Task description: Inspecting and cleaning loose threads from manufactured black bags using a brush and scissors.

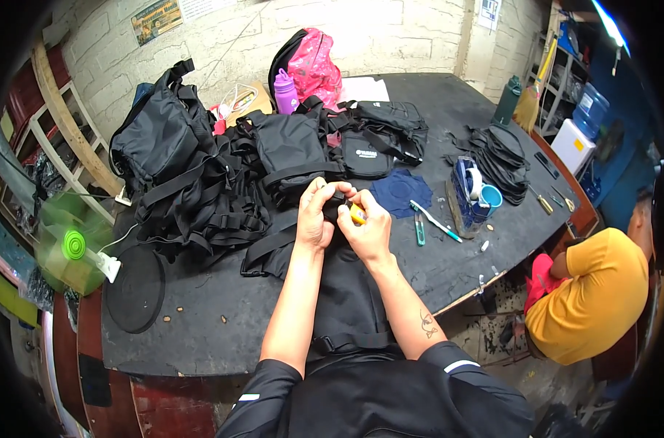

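Both my hands are raised close together over the near middle of the table. My left hand (317,217) pinches a piece of black strap (337,198). Curled beside it, my right hand (368,232) grips a small yellow object (358,214), mostly hidden by the fingers, so its kind is unclear. The yellow object is right next to the strap; I cannot tell whether they touch. Below my wrists a black bag (346,292) with a buckled strap lies between my forearms, against the table edge.
Black bags (292,146) and a strap heap (208,197) cover the table's far left. A purple bottle (285,93) stands behind. At right lie a toothbrush (434,220), a tape dispenser (463,190) and a blue cup (488,198). A person in yellow (595,299) sits at right; a fan (74,244) stands left.
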A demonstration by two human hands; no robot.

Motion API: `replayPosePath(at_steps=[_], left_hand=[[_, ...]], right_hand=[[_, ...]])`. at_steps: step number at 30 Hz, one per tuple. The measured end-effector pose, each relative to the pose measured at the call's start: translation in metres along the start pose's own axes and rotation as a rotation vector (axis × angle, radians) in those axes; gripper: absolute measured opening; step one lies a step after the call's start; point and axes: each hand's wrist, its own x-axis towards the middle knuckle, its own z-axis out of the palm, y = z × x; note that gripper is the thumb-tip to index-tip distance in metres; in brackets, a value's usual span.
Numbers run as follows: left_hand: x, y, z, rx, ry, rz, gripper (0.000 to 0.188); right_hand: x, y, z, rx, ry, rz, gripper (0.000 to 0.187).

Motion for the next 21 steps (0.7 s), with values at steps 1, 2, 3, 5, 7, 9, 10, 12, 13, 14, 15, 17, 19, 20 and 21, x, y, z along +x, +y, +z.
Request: replayPosePath(at_steps=[1, 2, 3, 5, 7, 9, 10, 12, 13, 14, 15, 17, 19, 20, 21], left_hand=[[0.0, 0.0, 0.0, -0.003, -0.003, 0.006, 0.015], [0.0, 0.0, 0.0, -0.002, -0.003, 0.007, 0.015], [0.0, 0.0, -0.001, -0.003, -0.002, 0.007, 0.015], [0.001, 0.0, -0.002, -0.005, -0.001, 0.005, 0.016], [0.001, 0.0, -0.002, 0.011, 0.008, 0.008, 0.016], [0.0, 0.0, -0.002, 0.037, 0.007, 0.008, 0.016], [0.001, 0.0, -0.002, 0.062, 0.004, 0.007, 0.016], [0.008, 0.0, -0.001, 0.142, -0.009, 0.034, 0.019], [0.013, 0.005, -0.003, 0.238, 0.01, 0.083, 0.019], [0.022, 0.011, -0.006, 0.334, 0.029, 0.128, 0.019], [0.032, 0.018, -0.009, 0.399, 0.088, 0.133, 0.017], [0.056, 0.036, -0.019, 0.611, 0.155, 0.159, 0.018], [0.083, 0.051, -0.034, 0.68, 0.106, 0.234, 0.03], [0.092, 0.053, -0.041, 0.602, 0.053, 0.283, 0.039], [0.094, 0.053, -0.039, 0.79, 0.088, 0.322, 0.045]], right_hand=[[0.0, 0.0, 0.001, -0.021, 0.011, -0.006, 0.019], [0.0, -0.001, 0.001, -0.041, 0.022, -0.013, 0.019], [0.001, -0.001, 0.001, -0.043, 0.022, -0.011, 0.019], [0.002, -0.002, 0.001, -0.065, 0.031, -0.028, 0.019], [0.001, -0.002, 0.001, -0.055, 0.009, 0.0, 0.021], [0.001, 0.003, 0.0, -0.048, -0.01, 0.031, 0.022], [0.001, 0.009, -0.001, 0.064, -0.043, 0.052, 0.024], [0.001, 0.026, -0.008, 0.272, -0.134, 0.14, 0.031], [0.0, 0.026, -0.016, 0.224, -0.129, 0.13, 0.032], [0.0, 0.027, -0.025, 0.174, -0.124, 0.123, 0.033], [-0.001, 0.034, -0.036, 0.161, -0.138, 0.161, 0.034], [-0.003, 0.037, -0.058, 0.166, -0.182, 0.207, 0.024], [-0.009, 0.036, -0.073, 0.147, -0.241, 0.224, 0.023], [-0.012, 0.037, -0.08, 0.109, -0.285, 0.224, 0.024], [-0.018, 0.038, -0.089, 0.028, -0.348, 0.241, 0.03]])
